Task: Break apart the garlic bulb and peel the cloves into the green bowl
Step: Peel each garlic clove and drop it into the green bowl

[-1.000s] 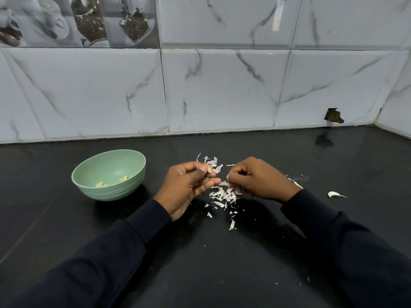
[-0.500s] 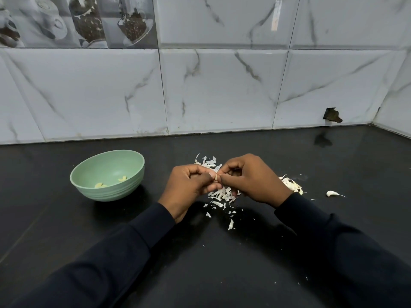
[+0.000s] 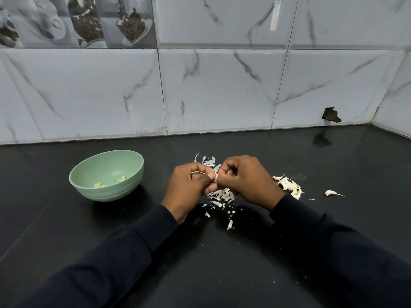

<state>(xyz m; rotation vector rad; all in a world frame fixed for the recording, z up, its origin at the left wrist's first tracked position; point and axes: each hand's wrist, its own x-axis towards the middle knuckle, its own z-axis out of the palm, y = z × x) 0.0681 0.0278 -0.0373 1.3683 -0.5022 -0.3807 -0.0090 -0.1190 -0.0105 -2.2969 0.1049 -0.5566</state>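
- A clove (image 3: 216, 176) is pinched between both hands, just above the counter (image 3: 200, 263), a little right of the middle of the view; only a small pale bit of it shows between the fingertips.
- The left hand (image 3: 189, 187) is curled tight around the clove, thumb pressed on top of it, knuckles toward the camera.
- The right hand (image 3: 246, 178) is closed as well, its fingertips meeting the left thumb at the clove; whether it grips the clove itself or only its skin cannot be told.
- Peels (image 3: 222, 195) lie scattered on the counter right beneath and behind the hands, with a few flakes trailing toward the camera.
- A heap of cloves (image 3: 290, 186) sits just beside the right wrist, on its outer side.
- One loose clove (image 3: 331, 193) lies apart, farther right of the heap.
- The bowl (image 3: 104, 192) stands upright to the left of the hands, near but not touching them, with two peeled cloves (image 3: 121, 179) inside on its bottom.
- Dark sleeves (image 3: 111, 263) cover both forearms.
- Marbled wall tiles (image 3: 222, 90) rise behind the counter, with a chipped hole (image 3: 331, 115) low on the right.
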